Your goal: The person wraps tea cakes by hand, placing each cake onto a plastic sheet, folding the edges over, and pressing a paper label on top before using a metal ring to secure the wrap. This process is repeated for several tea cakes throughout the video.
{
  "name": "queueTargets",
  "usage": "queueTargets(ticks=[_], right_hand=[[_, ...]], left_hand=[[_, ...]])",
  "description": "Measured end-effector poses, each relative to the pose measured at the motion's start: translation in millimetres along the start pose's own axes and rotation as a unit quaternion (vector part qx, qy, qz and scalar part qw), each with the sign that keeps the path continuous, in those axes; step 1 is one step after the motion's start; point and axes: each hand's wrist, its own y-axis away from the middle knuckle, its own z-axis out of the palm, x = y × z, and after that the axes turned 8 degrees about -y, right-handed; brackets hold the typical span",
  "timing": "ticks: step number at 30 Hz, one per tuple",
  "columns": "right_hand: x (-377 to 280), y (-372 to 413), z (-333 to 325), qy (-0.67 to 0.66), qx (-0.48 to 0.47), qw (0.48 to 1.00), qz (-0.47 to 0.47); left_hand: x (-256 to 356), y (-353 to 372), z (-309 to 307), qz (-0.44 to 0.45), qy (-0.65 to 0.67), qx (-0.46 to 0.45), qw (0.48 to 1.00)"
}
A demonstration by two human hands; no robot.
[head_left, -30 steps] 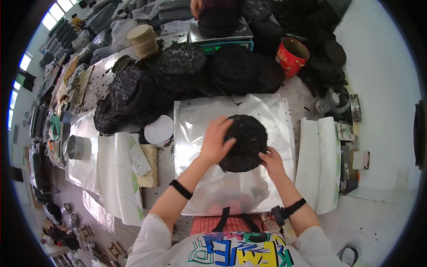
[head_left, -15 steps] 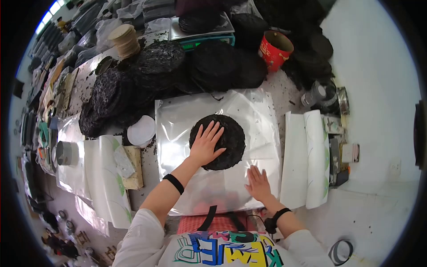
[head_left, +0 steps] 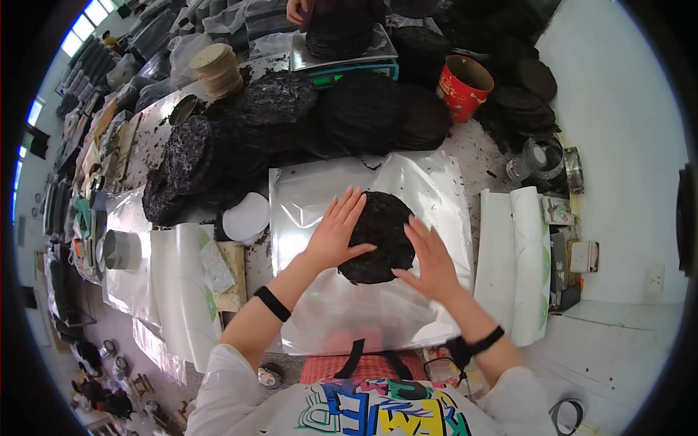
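Observation:
A round black cake of what looks like dried seaweed lies on a clear plastic sheet in front of me. My left hand rests along its left edge, fingers stretched out and thumb over the top. At its right edge is my right hand, open as well, with fingers and thumb spread against the rim. Neither hand is wrapped around anything. Just beyond the sheet, stacks of similar black cakes stand in a row.
A digital scale bears more black cakes, with another person's hand nearby. A red bucket stands right of it. White rolls flank the sheet. A white disc and a metal ring lie left.
My right hand has moved up from the bare sheet to the cake's right edge. My left hand has shifted from the cake's top toward its left edge. Another person's hand has come into view.

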Motion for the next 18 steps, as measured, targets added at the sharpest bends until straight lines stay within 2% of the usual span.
queueTargets(ticks=[2, 3, 5, 11, 13, 16, 18], right_hand=[[16.3, -41.7, 11.2, 0.025, -0.088, 0.996, -0.024], [27.0, -49.9, 25.1, 0.023, -0.090, 0.995, -0.027], [46.9, -61.1, 53.4, 0.066, -0.222, 0.969, -0.089], [68.6, -61.6, 88.4, 0.092, -0.272, 0.954, -0.079], [75.8, -72.1, 101.1, 0.095, -0.287, 0.950, -0.075], [78.3, -70.4, 127.6, 0.133, -0.331, 0.934, -0.024], [87.2, -71.9, 143.2, 0.209, -0.380, 0.901, 0.017]], left_hand=[[-13.2, 0.1, -5.0, 0.061, -0.013, -0.080, 0.995], [-18.1, 0.5, 1.6, 0.096, -0.022, -0.120, 0.988], [-20.0, 5.6, 23.9, 0.105, -0.047, -0.154, 0.981], [-14.6, 1.2, 54.3, 0.071, -0.059, -0.228, 0.969], [-12.8, -8.9, 67.8, 0.062, -0.160, -0.305, 0.937], [-14.0, -12.6, 105.9, 0.028, -0.149, -0.329, 0.932], [-24.5, -14.9, 120.3, 0.045, -0.135, -0.363, 0.921]])
